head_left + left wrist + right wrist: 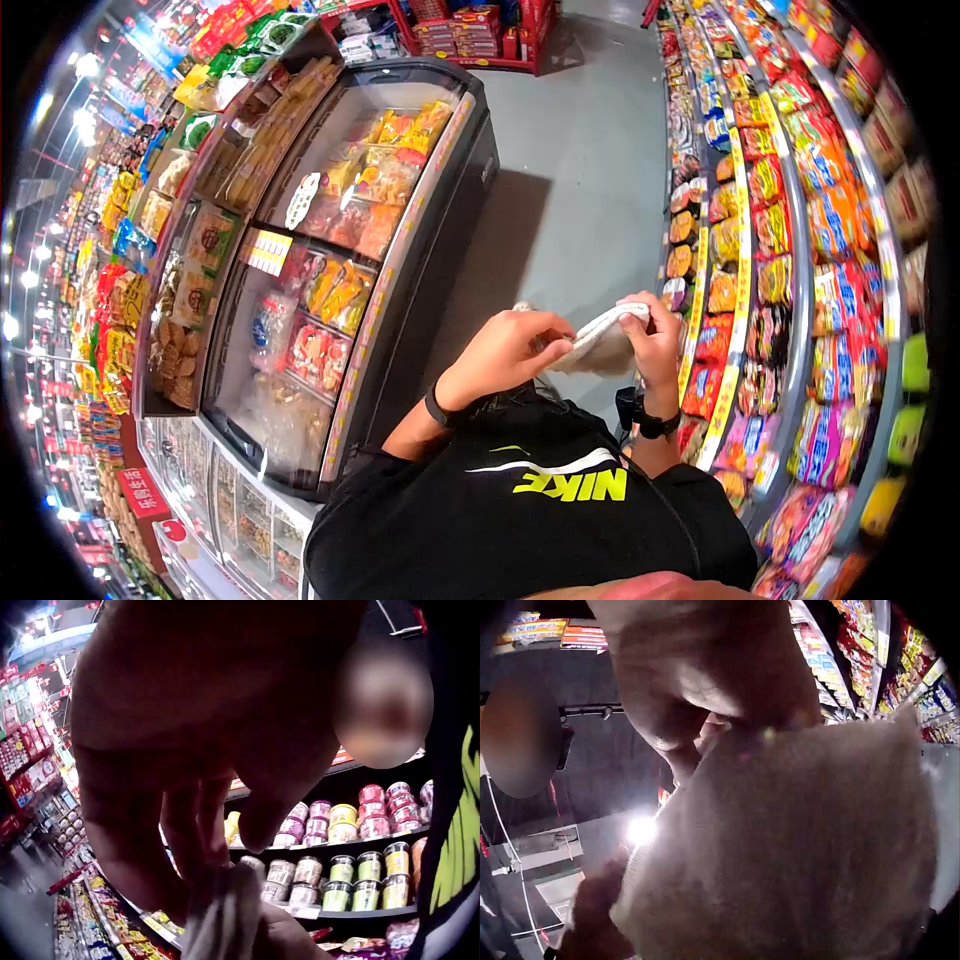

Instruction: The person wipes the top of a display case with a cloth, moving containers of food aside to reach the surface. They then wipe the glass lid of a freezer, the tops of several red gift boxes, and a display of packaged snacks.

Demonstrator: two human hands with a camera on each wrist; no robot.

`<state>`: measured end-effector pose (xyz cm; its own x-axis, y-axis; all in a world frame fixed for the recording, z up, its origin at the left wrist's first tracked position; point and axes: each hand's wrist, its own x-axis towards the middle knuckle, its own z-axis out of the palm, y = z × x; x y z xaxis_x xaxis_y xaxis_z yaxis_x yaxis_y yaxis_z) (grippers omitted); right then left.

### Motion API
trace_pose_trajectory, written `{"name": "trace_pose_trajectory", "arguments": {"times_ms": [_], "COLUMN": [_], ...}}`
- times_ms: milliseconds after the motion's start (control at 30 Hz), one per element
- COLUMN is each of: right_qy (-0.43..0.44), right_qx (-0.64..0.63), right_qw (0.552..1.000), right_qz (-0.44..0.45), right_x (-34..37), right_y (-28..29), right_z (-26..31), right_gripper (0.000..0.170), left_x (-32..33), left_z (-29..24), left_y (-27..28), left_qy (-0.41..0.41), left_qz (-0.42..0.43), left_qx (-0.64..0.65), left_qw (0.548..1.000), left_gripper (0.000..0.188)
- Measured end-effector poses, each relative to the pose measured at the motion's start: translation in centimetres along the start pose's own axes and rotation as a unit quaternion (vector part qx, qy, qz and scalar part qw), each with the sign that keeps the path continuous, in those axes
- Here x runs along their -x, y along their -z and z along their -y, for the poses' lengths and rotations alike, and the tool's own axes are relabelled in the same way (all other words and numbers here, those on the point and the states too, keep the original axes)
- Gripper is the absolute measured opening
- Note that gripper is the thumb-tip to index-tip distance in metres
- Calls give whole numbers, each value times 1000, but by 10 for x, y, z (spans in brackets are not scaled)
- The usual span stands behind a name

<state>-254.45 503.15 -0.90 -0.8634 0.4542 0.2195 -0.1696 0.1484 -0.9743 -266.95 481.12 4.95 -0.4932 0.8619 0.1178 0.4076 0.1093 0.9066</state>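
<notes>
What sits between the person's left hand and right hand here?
A pale fabric piece lies between the left hand and the right hand, bridging the gap; the head view shows this.

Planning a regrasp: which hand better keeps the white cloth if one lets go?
Likely the right hand: its thumb overlaps the white cloth; the left hand seems to pinch only its edge.

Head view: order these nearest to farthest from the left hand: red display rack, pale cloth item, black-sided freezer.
From the left hand:
1. Pale cloth item: at its fingertips, between the two hands.
2. Black-sided freezer: across a strip of floor, on the person's left.
3. Red display rack: ahead, beyond the freezer's far end.
</notes>
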Motion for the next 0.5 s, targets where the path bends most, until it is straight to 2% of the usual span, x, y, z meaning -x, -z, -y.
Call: {"name": "trace_pose_trajectory", "arguments": {"times_ms": [33, 67, 200, 300, 333, 367, 433, 467, 500], "right_qy": [-17, 7, 62, 39, 44, 43, 54, 36, -19], "right_qx": [34, 34, 115, 172, 172, 178, 208, 211, 151], "right_qw": [999, 999, 990, 981, 981, 980, 976, 977, 988], "right_qz": [15, 14, 60, 81, 82, 76, 16, -11, -29], "right_x": [-24, -49, -143, -200, -217, -234, -262, -273, -283], "right_y": [-1, -5, -19, -24, -22, -19, -17, -16, -15], "right_z": [-3, -6, -8, 12, 11, 9, 1, -7, -19], "right_gripper": [21, 19, 14, 14, 16, 16, 18, 18, 17], "left_x": [-19, -37, -119, -179, -198, -219, -253, -268, -279], "left_z": [13, 24, 44, 49, 53, 59, 75, 79, 81], "left_y": [10, 21, 75, 122, 134, 141, 149, 150, 150], "left_qy": [-11, -21, -11, -45, -52, -57, -84, -98, -117], "left_qz": [-8, -13, 2, 21, 27, 32, 70, 71, 58], "left_qx": [-28, -55, -33, -31, 5, 9, -64, -86, -79], "left_qw": [1000, 998, 999, 998, 998, 998, 992, 989, 988], "left_gripper": [17, 19, 28, 29, 29, 29, 31, 29, 27]}}
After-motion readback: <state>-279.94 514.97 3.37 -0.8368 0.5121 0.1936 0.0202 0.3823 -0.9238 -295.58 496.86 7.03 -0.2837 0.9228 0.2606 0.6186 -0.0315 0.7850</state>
